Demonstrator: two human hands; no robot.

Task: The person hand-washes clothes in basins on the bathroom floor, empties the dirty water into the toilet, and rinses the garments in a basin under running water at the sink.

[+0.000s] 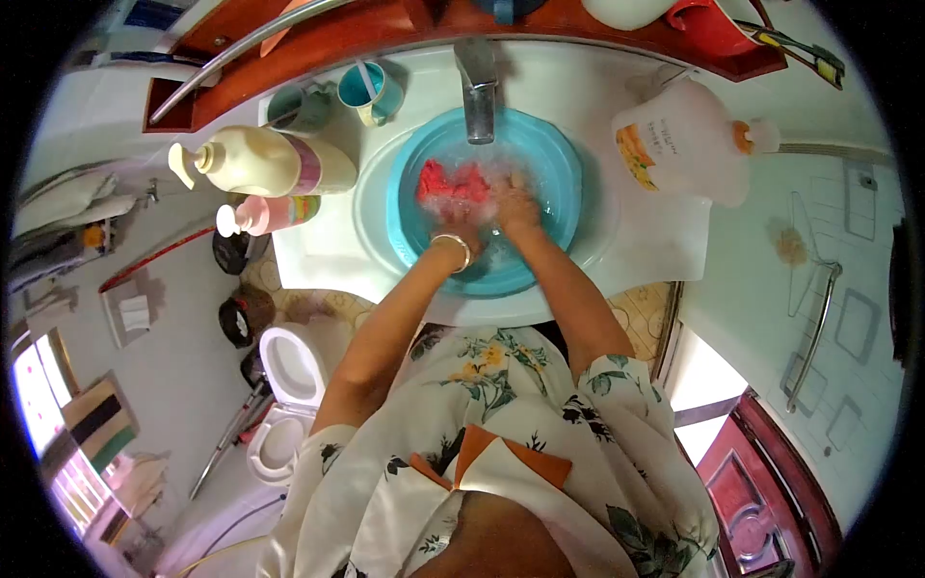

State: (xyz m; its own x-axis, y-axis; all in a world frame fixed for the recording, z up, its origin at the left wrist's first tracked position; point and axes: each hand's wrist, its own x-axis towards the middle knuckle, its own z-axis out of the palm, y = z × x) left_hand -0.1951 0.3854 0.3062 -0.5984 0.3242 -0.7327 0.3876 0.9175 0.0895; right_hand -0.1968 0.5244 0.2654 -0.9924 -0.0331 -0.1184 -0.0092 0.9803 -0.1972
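A light-blue plastic basin (570, 226) sits in the white sink under the tap (477, 91), holding foamy water. Bunched in the water is a wet red cloth (451, 181). My left hand (462, 231), with a bangle at its wrist, is closed on the cloth's near side, its fingertips hidden by cloth and suds. Just right of the cloth, my right hand (518, 204) dips into the foam with curled fingers. Whatever it grips is lost in the bubbles.
Left of the basin stand a cream pump bottle (251, 161), a pink pump bottle (265, 215) and a teal cup (371, 93). To the right is a large translucent jug (684, 144). A red-brown shelf (356, 29) runs behind the tap. A toilet (284, 405) stands lower left.
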